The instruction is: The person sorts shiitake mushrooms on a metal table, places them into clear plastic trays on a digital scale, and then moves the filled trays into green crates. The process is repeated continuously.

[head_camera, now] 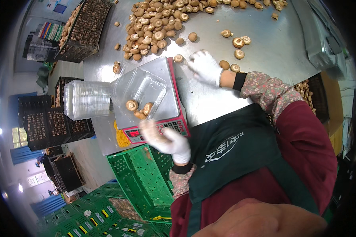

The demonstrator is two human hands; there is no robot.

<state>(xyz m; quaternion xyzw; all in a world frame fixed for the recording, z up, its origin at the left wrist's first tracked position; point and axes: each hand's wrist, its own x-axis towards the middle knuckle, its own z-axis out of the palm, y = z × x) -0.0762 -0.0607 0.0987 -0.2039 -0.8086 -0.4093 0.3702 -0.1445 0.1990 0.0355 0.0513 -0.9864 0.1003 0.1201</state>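
Note:
My left hand (166, 142), in a white glove and blurred, is at the near corner of an open clear plastic clamshell box (149, 86); whether its fingers hold anything cannot be told. The box lies tilted on the steel plate of a red digital scale (173, 97), with several brown mushrooms (132, 105) in its near end. My right hand (204, 66), also white-gloved, is over the steel table right of the scale, fingers apart. Its fingertips are close to a single mushroom (178, 58), stem side up. A large heap of mushrooms (157, 23) spreads beyond the scale.
Stacked clear boxes (87, 99) stand left of the scale, above yellow rubber bands (122, 134). A green crate (148, 177) is below the table edge. A black crate of mushrooms (83, 29) stands at upper left. Loose mushrooms (239, 54) and more plastic boxes (320, 44) lie to the right.

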